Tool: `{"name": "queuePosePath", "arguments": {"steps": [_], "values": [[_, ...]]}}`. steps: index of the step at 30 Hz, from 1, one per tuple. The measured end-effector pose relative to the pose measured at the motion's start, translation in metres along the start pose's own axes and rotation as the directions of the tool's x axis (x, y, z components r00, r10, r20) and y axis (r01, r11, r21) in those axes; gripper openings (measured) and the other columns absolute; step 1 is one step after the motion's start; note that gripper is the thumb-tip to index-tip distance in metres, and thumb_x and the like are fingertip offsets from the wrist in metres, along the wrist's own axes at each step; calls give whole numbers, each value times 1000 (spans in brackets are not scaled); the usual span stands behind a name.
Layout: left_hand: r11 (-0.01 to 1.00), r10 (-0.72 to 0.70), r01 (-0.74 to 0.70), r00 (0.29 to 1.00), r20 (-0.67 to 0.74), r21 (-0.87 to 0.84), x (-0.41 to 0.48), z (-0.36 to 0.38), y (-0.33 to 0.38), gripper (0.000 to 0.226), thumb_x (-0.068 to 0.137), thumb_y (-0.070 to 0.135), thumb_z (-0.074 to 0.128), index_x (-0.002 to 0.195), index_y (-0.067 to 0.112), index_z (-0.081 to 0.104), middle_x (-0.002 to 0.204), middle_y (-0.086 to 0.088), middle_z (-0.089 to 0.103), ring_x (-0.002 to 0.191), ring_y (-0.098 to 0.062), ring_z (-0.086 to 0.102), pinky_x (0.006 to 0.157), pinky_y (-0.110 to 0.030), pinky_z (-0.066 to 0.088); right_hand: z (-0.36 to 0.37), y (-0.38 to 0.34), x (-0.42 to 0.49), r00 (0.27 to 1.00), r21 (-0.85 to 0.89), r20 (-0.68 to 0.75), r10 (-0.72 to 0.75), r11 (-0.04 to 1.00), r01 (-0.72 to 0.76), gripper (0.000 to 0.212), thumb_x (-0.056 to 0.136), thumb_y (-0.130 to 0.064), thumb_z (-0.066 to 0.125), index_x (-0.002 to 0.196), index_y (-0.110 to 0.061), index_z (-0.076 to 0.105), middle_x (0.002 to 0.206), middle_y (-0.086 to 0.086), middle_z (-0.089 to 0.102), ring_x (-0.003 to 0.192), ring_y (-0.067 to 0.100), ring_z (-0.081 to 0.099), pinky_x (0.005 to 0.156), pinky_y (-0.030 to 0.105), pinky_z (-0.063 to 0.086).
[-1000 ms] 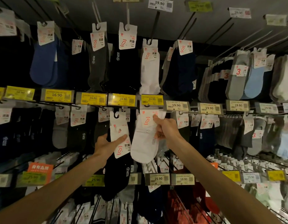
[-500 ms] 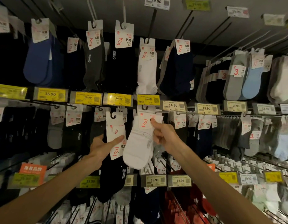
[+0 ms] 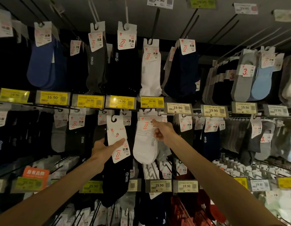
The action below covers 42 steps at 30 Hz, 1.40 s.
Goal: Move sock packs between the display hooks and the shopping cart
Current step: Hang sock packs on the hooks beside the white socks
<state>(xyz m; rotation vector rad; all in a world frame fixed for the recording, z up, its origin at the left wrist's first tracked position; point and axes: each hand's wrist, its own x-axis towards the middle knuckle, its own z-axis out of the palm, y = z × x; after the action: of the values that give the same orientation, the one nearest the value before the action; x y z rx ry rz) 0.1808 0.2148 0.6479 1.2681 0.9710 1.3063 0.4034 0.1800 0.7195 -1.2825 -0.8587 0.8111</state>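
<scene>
Now the right hand [image 3: 163, 132] straightens its forefinger onto the white sock pack [image 3: 144, 148], grip unclear; the left hand [image 3: 102, 149] still pinches the black sock pack [image 3: 116, 175].

two sock packs sit side by side in the middle row, just below a strip of price tags [image 3: 121, 101]. the left sock pack [image 3: 117, 136] lies in front of the packs hanging behind it, held from its left by the left hand [image 3: 102, 149], thumb across its front. the right sock pack [image 3: 145, 144] hangs on a display hook [image 3: 148, 110] under the tags, and the right hand [image 3: 162, 132] holds its right edge. an upper row of packs [image 3: 150, 67] hangs above the tags, and a lower tag strip [image 3: 158, 185] runs beneath.
</scene>
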Motion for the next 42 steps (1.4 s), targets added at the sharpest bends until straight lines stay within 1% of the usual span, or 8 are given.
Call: {"name": "queuePosePath", "arguments": {"steps": [11,17,19,23,26,31,35,42], "values": [[992,-37,47,996,85,-116,-17,-10,3,19,81,11,77,95,21,69,93,-5,71,88,-22,68,80,-40,54,27,43,-5,998,3,68,4,1000,-4,22,103,-26,47,117,-9,50,70,9,64,42,16,61,36,20,44],[981,-123,137,987,104,-137,-22,-11,1,22,79,15,79,100,16,72,95,-8,75,87,-25,70,71,-37,56,51,81,-54,919,-175,385,-79,972,157,36,91,-49,61,94,-14,67,83,-3,72,72,8,68,69,30,58],[979,-138,151,985,101,-139,-23,-14,-1,25,78,16,81,101,16,72,96,-10,75,87,-26,71,70,-37,57,55,89,-64,902,-173,410,-137,959,225,43,82,-57,68,102,-18,67,95,-5,74,88,9,70,81,29,58],[974,-153,169,982,114,-150,-25,-19,-3,26,78,17,82,102,16,72,95,-10,76,85,-26,73,65,-37,59,60,97,-77,878,-160,411,-245,929,334,47,81,-33,78,120,-22,54,106,-10,68,98,1,65,86,20,54],[977,-141,154,986,94,-147,-27,-22,-6,23,76,20,83,97,18,74,90,-8,77,81,-25,74,62,-35,59,69,105,-82,862,-250,389,-325,863,439,58,72,-42,83,117,-29,49,107,-12,67,100,-1,63,88,24,53],[979,-158,164,986,59,-118,-28,-33,-11,32,74,20,84,103,15,73,95,-10,76,85,-27,74,70,-39,60,79,114,-83,892,-204,380,-244,919,339,70,73,-34,85,128,-18,45,107,-9,69,100,4,65,92,29,54],[984,-157,161,986,56,-78,-31,-41,-9,32,75,22,84,103,14,71,89,-7,77,77,-22,73,55,-30,58,88,116,-82,925,-103,363,-115,981,163,68,70,-20,88,122,-13,45,105,0,70,100,14,68,92,37,56],[990,-132,139,977,167,-29,-35,-52,-2,48,73,40,79,114,18,70,100,-3,77,93,-20,73,79,-34,58,96,122,-87,922,-11,361,-140,988,154,58,75,-15,84,118,-13,44,114,6,68,104,16,67,93,40,55]]}}
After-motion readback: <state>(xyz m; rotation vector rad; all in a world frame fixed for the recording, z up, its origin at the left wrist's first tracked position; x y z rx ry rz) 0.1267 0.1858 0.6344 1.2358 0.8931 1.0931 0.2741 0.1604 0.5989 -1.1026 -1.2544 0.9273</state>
